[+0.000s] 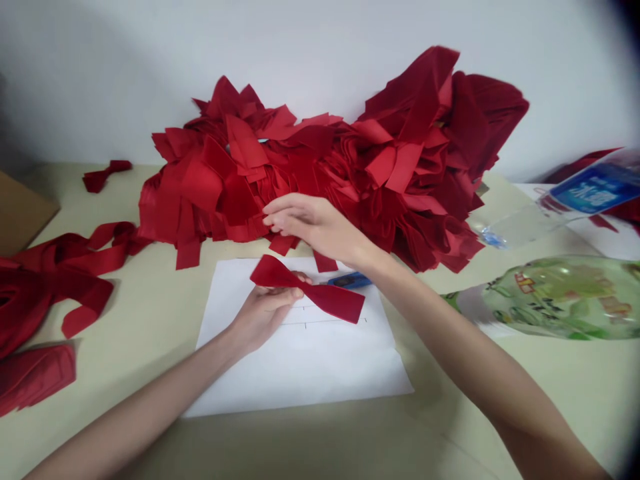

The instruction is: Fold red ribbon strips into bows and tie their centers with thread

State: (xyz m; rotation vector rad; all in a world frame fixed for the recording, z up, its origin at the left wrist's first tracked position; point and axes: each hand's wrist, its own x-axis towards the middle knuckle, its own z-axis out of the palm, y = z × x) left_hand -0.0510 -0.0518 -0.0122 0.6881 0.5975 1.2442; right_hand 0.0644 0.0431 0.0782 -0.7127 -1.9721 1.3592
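My left hand (270,307) pinches a strip of red ribbon (336,301) at its gathered middle, so both ends flare out like a bow. Thumb and fingers are closed on it above a white sheet of paper (300,380) with ruled lines. My right hand (310,223) is raised above and apart from that ribbon, in front of a big heap of red ribbon pieces (320,153). Its fingers are bent and drawn together; anything between them is too small to make out. Partly behind the held ribbon, a blue tool (351,280) lies on the paper.
At the left are a ribbon roll (25,300), a stack of cut ribbon (37,373), a small red bow (105,176) and a cardboard box (23,210). A green-patterned bottle (565,298) and a blue-labelled bottle (597,187) lie at the right. A wall (310,47) stands behind.
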